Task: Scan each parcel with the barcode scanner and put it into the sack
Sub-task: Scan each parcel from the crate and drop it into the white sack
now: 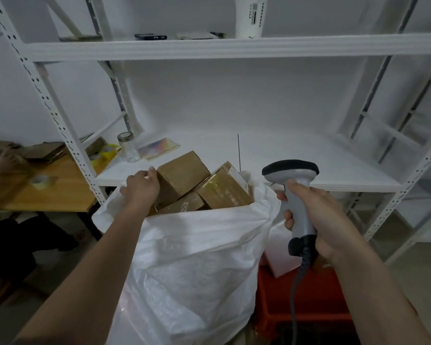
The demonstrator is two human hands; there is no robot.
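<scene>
While the sack stands nearly full, here is how the job reads from the head view, with every place taken from the sack.

Sack: the white sack (197, 257) stands open in front of the person, its mouth level with the lower shelf (309, 170) just behind it.

Parcels inside: at least three brown boxes poke out of the mouth; the top box (182, 174) sits tilted at the back left, a taped box (225, 189) leans at the back right, and a third box (184, 204) lies lower between them.

Left hand: the left hand (141, 186) reaches over the sack's left rim, fingers curled on the near left edge of the top box, either setting it down or pressing it in; I cannot tell which.

Right hand: the right hand (314, 220) is closed firmly round the handle of the scanner (292, 175), held upright just right of the sack, head aimed away towards the shelf, not at any label.

Done, as judged: several parcels are already packed, and the top box looks to be the one now going in.

Left to do: no loose parcel shows on the shelf behind the sack; a red crate (306, 295) low on its right holds something pale, which I cannot identify.

Stage: probably late, since the sack has little room left.

Nearby: a wooden table (60, 192) with tape rolls stands well left of the sack.
</scene>
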